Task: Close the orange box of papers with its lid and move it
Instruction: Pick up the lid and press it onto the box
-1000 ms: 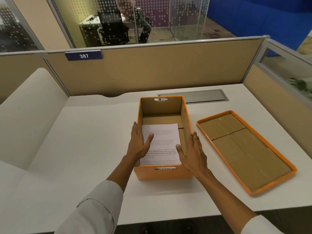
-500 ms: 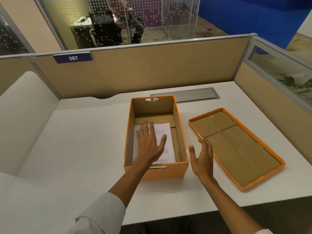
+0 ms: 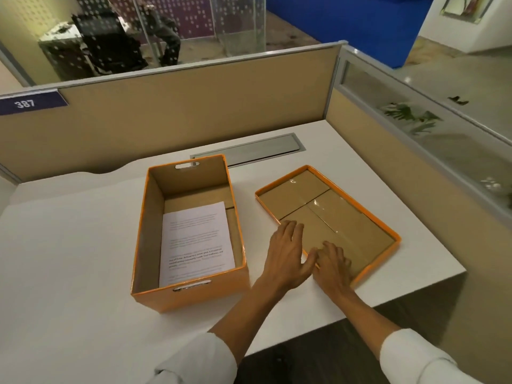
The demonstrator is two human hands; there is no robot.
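The orange box (image 3: 194,293) stands uncovered on the white desk, with printed papers (image 3: 195,239) lying flat on its floor. Its orange lid (image 3: 365,217) lies upside down on the desk to the right, brown inside facing up. My left hand (image 3: 286,253) is spread flat over the lid's near left edge. My right hand (image 3: 333,266) rests on the lid's near corner, fingers apart, touching the rim. Neither hand has closed around the lid.
The white desk (image 3: 69,259) ends at a front edge just behind my arms and at a right edge past the lid. Beige partitions (image 3: 194,106) wall the back and right sides. A metal cable flap (image 3: 249,149) sits flush behind the box.
My left hand came out of the box and crossed right to the lid. My right hand moved from beside the box onto the lid's near corner. The view swung right.
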